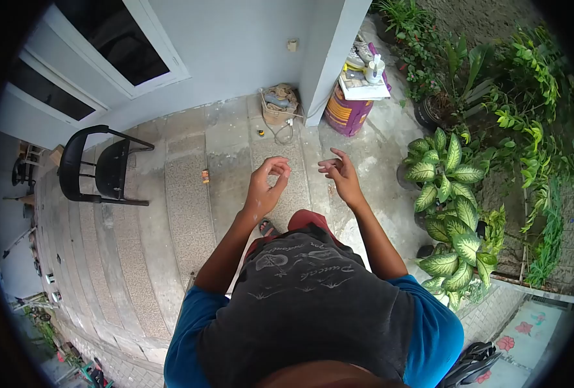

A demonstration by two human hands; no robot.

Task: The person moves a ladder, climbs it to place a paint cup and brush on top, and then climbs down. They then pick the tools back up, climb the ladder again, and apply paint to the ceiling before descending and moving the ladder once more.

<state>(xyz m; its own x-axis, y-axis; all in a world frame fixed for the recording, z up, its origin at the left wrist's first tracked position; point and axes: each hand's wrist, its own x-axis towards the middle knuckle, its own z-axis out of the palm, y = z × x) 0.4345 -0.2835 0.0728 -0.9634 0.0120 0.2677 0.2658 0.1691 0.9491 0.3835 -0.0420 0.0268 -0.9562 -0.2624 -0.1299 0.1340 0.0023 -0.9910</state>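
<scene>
My left hand [268,184] is raised in front of my body, fingers loosely curled and apart, with nothing in it. To its right my right hand [342,174] is also held up, its fingers spread and bent, holding nothing. A gap separates the two hands, and the tiled floor [229,187] lies below them. Neither touches any object. A small orange item [205,176] lies on the floor to the left of my left hand.
A black chair [111,169] stands at the left. Near the wall sits a basket [279,103] with a cable beside it. A purple drum [348,113] carries shoes [361,54] and a white bottle [375,68]. Leafy plants [458,249] line the right side.
</scene>
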